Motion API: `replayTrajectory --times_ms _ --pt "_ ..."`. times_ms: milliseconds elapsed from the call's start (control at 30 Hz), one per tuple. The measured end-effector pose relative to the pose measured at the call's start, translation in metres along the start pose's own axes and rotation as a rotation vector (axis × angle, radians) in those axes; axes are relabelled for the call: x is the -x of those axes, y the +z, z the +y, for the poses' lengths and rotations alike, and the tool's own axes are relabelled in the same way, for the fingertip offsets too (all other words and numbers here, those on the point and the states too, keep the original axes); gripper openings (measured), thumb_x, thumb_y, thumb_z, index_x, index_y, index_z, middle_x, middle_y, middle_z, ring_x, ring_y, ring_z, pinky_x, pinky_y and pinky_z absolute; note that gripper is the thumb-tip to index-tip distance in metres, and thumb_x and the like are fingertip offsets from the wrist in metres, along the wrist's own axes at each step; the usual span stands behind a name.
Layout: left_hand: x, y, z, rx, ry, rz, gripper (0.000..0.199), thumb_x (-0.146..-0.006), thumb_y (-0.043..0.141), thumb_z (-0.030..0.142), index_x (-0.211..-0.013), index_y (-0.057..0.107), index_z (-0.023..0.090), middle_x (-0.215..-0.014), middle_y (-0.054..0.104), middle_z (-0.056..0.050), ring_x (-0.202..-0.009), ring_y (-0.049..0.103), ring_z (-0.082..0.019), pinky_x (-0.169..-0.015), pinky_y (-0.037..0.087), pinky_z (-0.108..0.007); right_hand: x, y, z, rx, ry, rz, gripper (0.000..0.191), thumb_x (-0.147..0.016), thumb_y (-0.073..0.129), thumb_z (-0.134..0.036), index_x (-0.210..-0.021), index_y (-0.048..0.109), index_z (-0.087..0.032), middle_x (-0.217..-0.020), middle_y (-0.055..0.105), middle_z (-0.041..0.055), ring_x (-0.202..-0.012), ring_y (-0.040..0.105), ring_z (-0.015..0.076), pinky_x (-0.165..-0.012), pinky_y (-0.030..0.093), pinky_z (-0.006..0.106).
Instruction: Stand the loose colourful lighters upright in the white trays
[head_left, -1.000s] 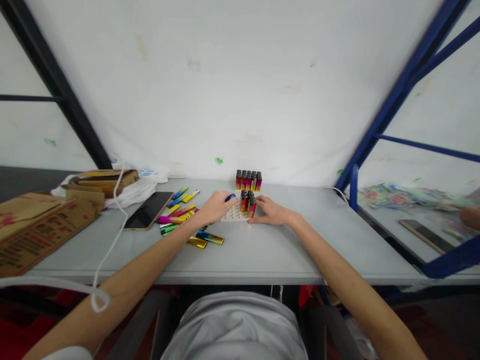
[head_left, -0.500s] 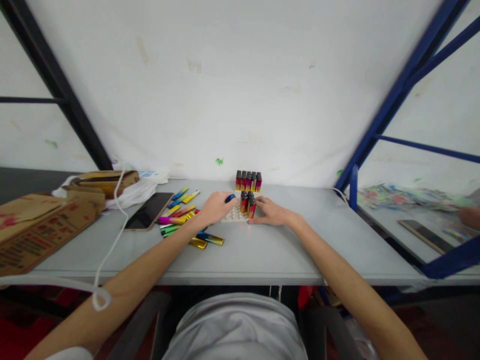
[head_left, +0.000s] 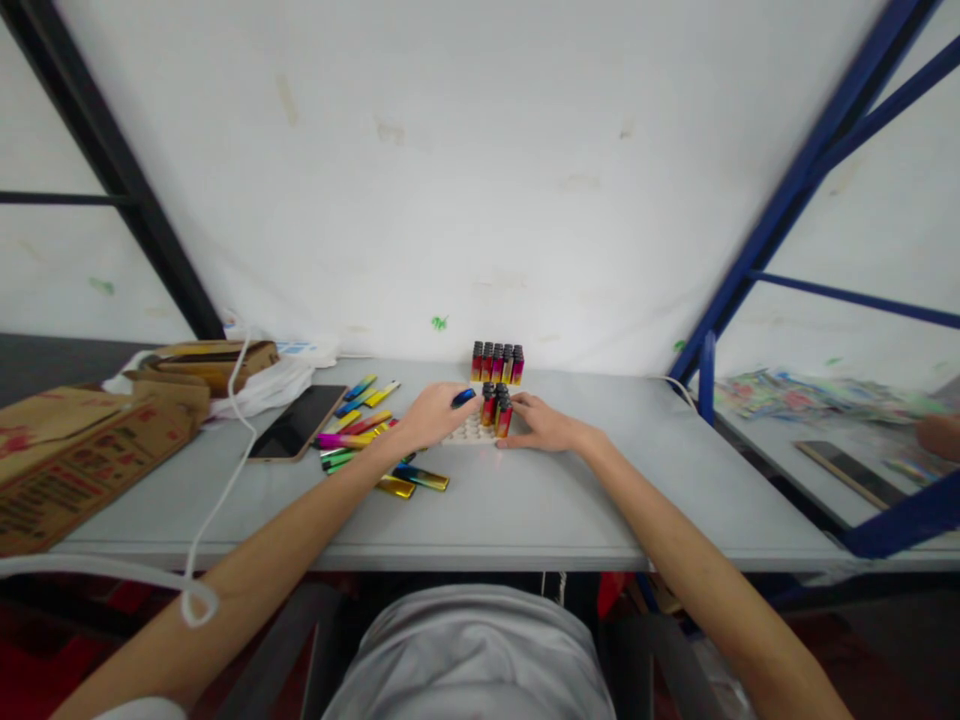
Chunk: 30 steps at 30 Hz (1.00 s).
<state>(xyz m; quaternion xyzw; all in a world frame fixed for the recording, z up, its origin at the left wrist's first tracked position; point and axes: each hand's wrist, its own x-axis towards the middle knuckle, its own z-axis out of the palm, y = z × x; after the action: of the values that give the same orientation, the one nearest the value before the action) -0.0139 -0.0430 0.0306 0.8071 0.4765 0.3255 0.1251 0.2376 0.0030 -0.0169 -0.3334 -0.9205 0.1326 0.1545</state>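
Note:
My left hand (head_left: 433, 416) is closed on a blue lighter (head_left: 463, 398), holding it over the left part of a small white tray (head_left: 472, 432) with rows of round holes. Several red-and-yellow lighters (head_left: 503, 415) with black tops stand upright at the tray's right end. My right hand (head_left: 546, 427) grips that end, thumb at the front corner and fingers behind, close against the standing lighters. Left of the tray lies a loose pile of shiny coloured lighters (head_left: 424, 477), partly hidden by my left hand and forearm.
Behind the tray, a block of upright lighters (head_left: 497, 362) stands near the wall. A dark phone-like device (head_left: 298, 422) lies left of the pile. Cardboard boxes (head_left: 97, 455) and a white cable (head_left: 238, 410) are farther left. A blue metal frame (head_left: 750, 265) rises at right; another person's hand (head_left: 939, 437) shows beyond it.
The blue lighter in my left hand has shifted very slightly to the right and tilted a little. My right hand and the tray look the same.

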Motion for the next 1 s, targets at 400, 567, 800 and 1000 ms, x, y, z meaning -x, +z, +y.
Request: replayTrajectory --times_ms 400,567,800,1000 --pt "-0.001 0.011 -0.011 0.388 -0.215 -0.036 0.037 -0.096 0.046 0.059 -0.104 0.049 0.023 -0.059 0.047 0.010 -0.043 0.039 -0.010 -0.046 0.030 -0.022 0.000 -0.001 -0.001 0.021 0.003 -0.018 0.083 -0.088 0.064 -0.070 -0.148 0.050 -0.015 -0.141 0.052 0.0196 -0.131 0.052 0.0350 -0.116 0.041 0.052" --pt "0.001 0.014 -0.006 0.647 -0.301 -0.116 0.037 -0.092 0.055 0.058 -0.104 0.043 0.026 -0.056 0.036 0.014 -0.034 0.026 -0.006 -0.037 0.024 -0.017 0.000 0.000 -0.002 0.022 0.005 -0.011 0.084 -0.087 0.065 -0.071 -0.149 0.049 -0.015 -0.141 0.052 0.0194 -0.133 0.051 0.0352 -0.116 0.041 0.052" --pt "-0.008 0.010 -0.013 0.522 -0.070 -0.015 0.042 -0.088 0.058 0.059 -0.089 0.063 0.018 -0.079 0.065 -0.002 -0.071 0.061 -0.015 -0.062 0.052 -0.025 0.000 0.000 -0.001 0.011 0.003 -0.006 0.083 -0.087 0.065 -0.070 -0.148 0.050 -0.016 -0.142 0.052 0.0193 -0.133 0.051 0.0357 -0.116 0.041 0.054" --pt "-0.005 0.007 -0.011 0.476 0.020 0.038 0.038 -0.088 0.065 0.049 -0.102 0.073 0.015 -0.103 0.076 -0.008 -0.092 0.068 -0.020 -0.086 0.055 -0.031 -0.001 0.001 0.000 0.009 0.008 -0.015 0.086 -0.087 0.065 -0.071 -0.150 0.048 -0.015 -0.143 0.052 0.0198 -0.133 0.051 0.0361 -0.115 0.042 0.053"
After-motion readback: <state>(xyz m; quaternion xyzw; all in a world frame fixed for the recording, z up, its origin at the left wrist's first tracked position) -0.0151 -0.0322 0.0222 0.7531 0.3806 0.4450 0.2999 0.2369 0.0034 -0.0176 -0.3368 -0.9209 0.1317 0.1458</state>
